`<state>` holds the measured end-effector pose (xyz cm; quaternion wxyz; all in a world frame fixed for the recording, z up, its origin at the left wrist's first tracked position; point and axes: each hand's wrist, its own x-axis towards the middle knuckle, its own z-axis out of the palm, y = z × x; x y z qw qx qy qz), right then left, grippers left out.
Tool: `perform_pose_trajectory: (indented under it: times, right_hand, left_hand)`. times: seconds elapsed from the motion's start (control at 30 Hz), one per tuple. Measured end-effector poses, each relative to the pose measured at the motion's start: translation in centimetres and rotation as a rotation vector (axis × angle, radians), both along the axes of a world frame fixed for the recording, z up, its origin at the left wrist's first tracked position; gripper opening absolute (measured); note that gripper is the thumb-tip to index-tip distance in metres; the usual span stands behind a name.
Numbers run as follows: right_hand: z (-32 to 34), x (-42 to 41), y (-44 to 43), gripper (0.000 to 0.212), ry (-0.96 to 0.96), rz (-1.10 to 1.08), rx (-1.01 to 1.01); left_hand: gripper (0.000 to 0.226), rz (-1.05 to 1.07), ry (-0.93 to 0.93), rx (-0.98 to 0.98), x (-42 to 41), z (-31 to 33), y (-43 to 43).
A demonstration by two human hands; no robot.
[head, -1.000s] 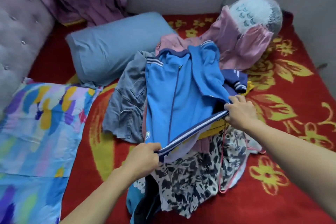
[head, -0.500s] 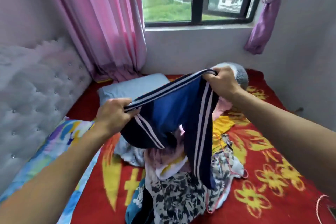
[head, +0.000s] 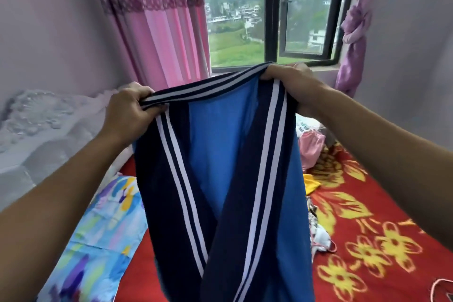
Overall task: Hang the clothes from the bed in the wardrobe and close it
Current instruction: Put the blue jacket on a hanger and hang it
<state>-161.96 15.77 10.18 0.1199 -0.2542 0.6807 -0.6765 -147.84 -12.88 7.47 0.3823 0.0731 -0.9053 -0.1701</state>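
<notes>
Over the bed, head view: a blue track jacket (head: 220, 144) hangs in the air in front of the window (head: 274, 19), lifted off the red floral bedsheet (head: 372, 233). The left hand (head: 130, 110) has its fingers curled tight round one end of the navy-and-white striped hem band. The right hand (head: 291, 83) fists the other end, a bit higher. The band is taut between them. The body and two navy striped sleeves dangle and cross low down.

Handling, by the look of it: light, soft, floppy, no stiffness, not fragile, maybe a little slick. The band is a fair grip for lifting but the wrong end for a hanger; likely better to regrip at the shoulders or collar, which aren't visible. The loose sleeves could drag or snag.

A pink garment (head: 311, 144) and a yellow piece (head: 311, 184) lie on the sheet at right. No wardrobe in view.
</notes>
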Motion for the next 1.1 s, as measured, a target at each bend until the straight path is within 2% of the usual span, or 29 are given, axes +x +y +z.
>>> perform_pose_trajectory:
  times: [0.1,0.23,0.4,0.5,0.57,0.67,0.73,0.77,0.8,0.87,0.9,0.97,1.1]
  right_hand:
    - [-1.1,1.1,0.5,0.013,-0.105,0.023,0.016]
    - [-6.3,0.2,0.3,0.011,-0.287,0.012,0.137]
    - [-17.2,-1.4,-2.6,0.012,-0.635,-0.008,0.218]
    - [-25.1,-2.1,-5.8,0.023,-0.824,-0.025,0.293]
    - [-30.6,-2.3,-8.6,0.025,-0.87,-0.087,0.349]
    - [-40.3,-3.3,-12.9,0.041,-0.853,-0.212,0.418]
    - [-43.7,-2.6,-15.4,0.023,-0.842,-0.18,0.506]
    - [-43.7,-1.9,-16.3,0.011,-0.802,-0.113,0.57]
    - [-43.8,-1.2,-16.9,0.009,-0.762,-0.023,0.642]
    - [-45.2,-0.8,-17.2,0.01,-0.671,0.137,0.795]
    - [-46.1,-1.0,-16.8,0.019,-0.629,0.182,0.861]
    - [-47.6,-2.2,-15.1,0.027,-0.547,0.181,0.972]
    - [-49.3,-6.6,-10.4,0.02,-0.28,0.117,1.285]
  left_hand:
    - [0.017,-0.029,-0.098,0.013,-1.0,-2.5,-0.3]
    - [0.015,-0.076,-0.331,0.088,-3.8,-8.8,-1.0]
    - [0.012,0.056,-0.614,0.088,-7.5,-20.5,-2.1]
    - [0.024,0.133,-0.709,0.194,-7.8,-26.6,-3.5]
    - [0.029,0.148,-0.786,0.264,-6.8,-29.8,-4.6]
    - [0.032,0.155,-0.872,0.349,-3.4,-34.1,-7.1]
    - [0.032,0.184,-0.938,0.416,-0.6,-36.9,-9.1]
    - [0.033,0.209,-0.984,0.443,0.8,-38.2,-10.0]
    - [0.033,0.232,-1.036,0.463,2.0,-39.4,-10.8]
    - [0.033,0.276,-1.138,0.506,3.7,-41.4,-11.7]
    - [0.031,0.292,-1.179,0.537,4.1,-42.2,-11.8]
    - [0.029,0.291,-1.222,0.589,3.8,-43.6,-11.4]
    - [0.034,0.238,-1.221,0.652,0.4,-45.6,-8.3]
